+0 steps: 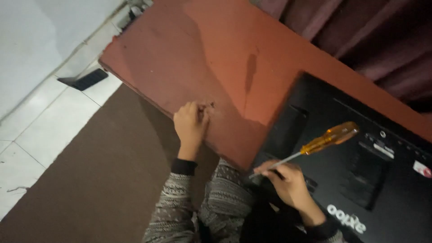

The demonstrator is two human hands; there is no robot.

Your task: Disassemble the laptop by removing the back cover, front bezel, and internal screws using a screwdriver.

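On the reddish-brown wooden surface (pixel 189 49): left hand (pixel 191 123) pinched shut on small dark screws (pixel 211 105); right hand (pixel 290 182) closed around orange-handled steel screwdriver (pixel 330 137) by its shaft, handle outward, over upturned black plastic monitor back (pixel 360 180), seemingly mid-disassembly.

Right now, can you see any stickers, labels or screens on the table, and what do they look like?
Big black flat monitor: lies back side up on the right of the reddish-brown wooden table, under the right hand.
White logo lettering: printed on the monitor's back, near its lower edge.
Small white and red sticker: rectangular, at the monitor's far right.
Small white label: narrow strip beside the ports, right of the orange-handled screwdriver.
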